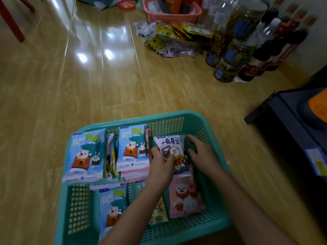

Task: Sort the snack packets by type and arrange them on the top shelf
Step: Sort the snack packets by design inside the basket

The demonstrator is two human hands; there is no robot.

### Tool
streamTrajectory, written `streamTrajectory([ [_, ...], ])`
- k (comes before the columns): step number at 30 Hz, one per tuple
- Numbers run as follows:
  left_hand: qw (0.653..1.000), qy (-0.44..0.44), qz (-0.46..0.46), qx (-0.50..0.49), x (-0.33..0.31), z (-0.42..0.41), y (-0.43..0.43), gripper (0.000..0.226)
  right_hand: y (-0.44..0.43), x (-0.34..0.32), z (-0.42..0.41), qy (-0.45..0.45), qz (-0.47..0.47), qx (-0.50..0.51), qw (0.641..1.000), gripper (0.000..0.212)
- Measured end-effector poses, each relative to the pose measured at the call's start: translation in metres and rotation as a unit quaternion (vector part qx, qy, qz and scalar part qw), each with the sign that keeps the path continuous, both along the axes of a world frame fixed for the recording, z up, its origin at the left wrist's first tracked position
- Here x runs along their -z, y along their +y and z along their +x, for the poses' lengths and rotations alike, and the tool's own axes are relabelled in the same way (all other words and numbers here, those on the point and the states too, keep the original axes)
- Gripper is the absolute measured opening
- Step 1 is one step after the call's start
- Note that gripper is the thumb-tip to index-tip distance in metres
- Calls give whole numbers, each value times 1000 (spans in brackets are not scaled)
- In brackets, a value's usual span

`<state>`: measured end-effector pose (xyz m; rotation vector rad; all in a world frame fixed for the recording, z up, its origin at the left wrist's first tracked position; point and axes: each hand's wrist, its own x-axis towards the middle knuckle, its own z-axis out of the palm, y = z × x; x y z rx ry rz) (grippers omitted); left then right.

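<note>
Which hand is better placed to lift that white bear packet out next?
Probably left: the left hand pinches the white bear packet, thumb on its face, while the right hand only lies beside it, gripping nothing.

White packet (170,145) in left hand (161,162)

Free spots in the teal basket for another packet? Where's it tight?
Bare mesh in the teal basket: near-left, between its left wall and the lower blue packet; and the near strip in front of the pink packet. Crowded: the far blue packets, and far right, where the left hand holds the white packet beside the right hand.
</note>
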<state>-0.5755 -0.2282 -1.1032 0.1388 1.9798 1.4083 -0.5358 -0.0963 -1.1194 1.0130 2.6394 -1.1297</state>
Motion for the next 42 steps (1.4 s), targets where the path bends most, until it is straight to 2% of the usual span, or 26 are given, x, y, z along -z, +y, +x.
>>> streamTrajectory([
  [4,1000,20,-1,-11,1,-1,12,20,6,-25,24,89,26,28,995,36],
  [7,1000,15,-17,-16,10,-11,30,17,8,-37,37,105,46,27,993,31],
  [11,994,23,-111,5,26,-18,47,21,12,-39,42,110,55,30,992,28],
  [14,982,105,-152,37,21,-8,39,38,11,-42,40,135,66,39,988,24],
  [16,976,177,-117,50,6,3,24,39,7,-45,34,151,72,43,985,22],
  [18,965,245,-73,53,-11,11,3,30,-2,-46,25,164,75,42,983,21],
  [20,942,330,-41,35,-28,7,-24,18,-17,-47,13,178,66,32,981,20],
  [22,899,434,-63,4,-40,-8,-54,9,-37,-45,-1,183,42,-5,982,19],
  [25,837,506,-203,-46,-39,-45,-101,21,-74,-41,-23,141,15,-70,987,24],
  [27,808,488,-325,-53,-31,-66,-127,42,-94,-36,-37,87,24,-89,992,45],
  [28,814,450,-363,-47,-28,-73,-136,53,-102,-34,-44,61,38,-91,993,60],
  [30,851,362,-379,-46,-24,-80,-146,68,-113,-28,-55,19,79,-90,993,84],
  [32,877,309,-363,-63,-22,-83,-147,71,-117,-24,-61,-1,110,-79,991,91],
  [37,905,251,-331,-93,-25,-91,-151,60,-123,-18,-69,-8,82,-30,996,87],
  [42,937,208,-252,-122,-25,-98,-159,48,-130,-21,-70,44,51,-41,997,52],
])
